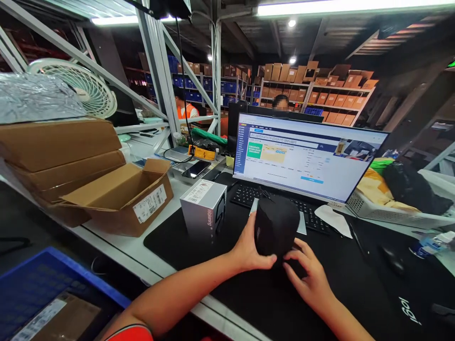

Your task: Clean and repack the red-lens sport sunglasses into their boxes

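My left hand (250,248) is wrapped round the side of a rounded black case (277,225), its thumb along the lower edge. The case is held tilted above the desk mat, with a dark cord or strap at its top. At the case's lower right edge, my right hand (307,272) has its thumb and forefinger bent in a pinch; what exactly lies between the fingertips is hard to see. Partly hidden behind the case is a pale sheet (302,223). A silver-grey product box (202,213) with a label on top stands left of my hands.
A monitor (309,156) and keyboard (245,195) are beyond the case. At left is an open cardboard box (124,215), with a blue crate (53,265) below. A mouse (393,260), bottle (432,244) and white basket (377,208) are at right. Two people are in the background.
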Available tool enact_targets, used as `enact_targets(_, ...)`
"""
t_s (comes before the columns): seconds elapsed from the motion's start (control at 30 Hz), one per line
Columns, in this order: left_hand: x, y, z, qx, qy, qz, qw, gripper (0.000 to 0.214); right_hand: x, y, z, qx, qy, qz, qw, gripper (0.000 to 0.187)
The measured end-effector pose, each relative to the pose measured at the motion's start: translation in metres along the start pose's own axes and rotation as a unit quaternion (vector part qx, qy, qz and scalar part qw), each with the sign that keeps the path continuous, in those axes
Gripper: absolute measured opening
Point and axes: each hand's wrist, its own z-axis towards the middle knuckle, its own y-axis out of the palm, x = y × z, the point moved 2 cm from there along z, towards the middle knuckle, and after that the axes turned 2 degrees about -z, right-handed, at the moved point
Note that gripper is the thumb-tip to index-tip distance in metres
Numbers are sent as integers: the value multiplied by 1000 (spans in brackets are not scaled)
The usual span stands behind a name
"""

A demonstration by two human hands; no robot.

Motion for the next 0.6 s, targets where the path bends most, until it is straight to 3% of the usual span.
enact_targets(0.13,7,-10,-2,-108,94,187,972,110,-2,-44,16,108,14,-13,994,24)
enact_targets(0.23,8,-12,-4,-181,147,255,939,113,-13,-63,31,39,0,11,999,40)
enact_targets(0.33,3,-15,-6,-221,145,293,919,121,-24,-65,46,-81,-7,13,997,46)
enact_targets(0.4,1,-17,-8,-248,138,311,907,124,-28,-62,55,-113,-12,37,993,30)
enact_targets(0.5,0,-19,-11,-269,126,314,902,125,-31,-55,64,-97,-32,74,992,11)
enact_targets(0.6,2,-19,-12,-242,92,249,933,123,-30,-48,67,-28,-14,69,997,12)
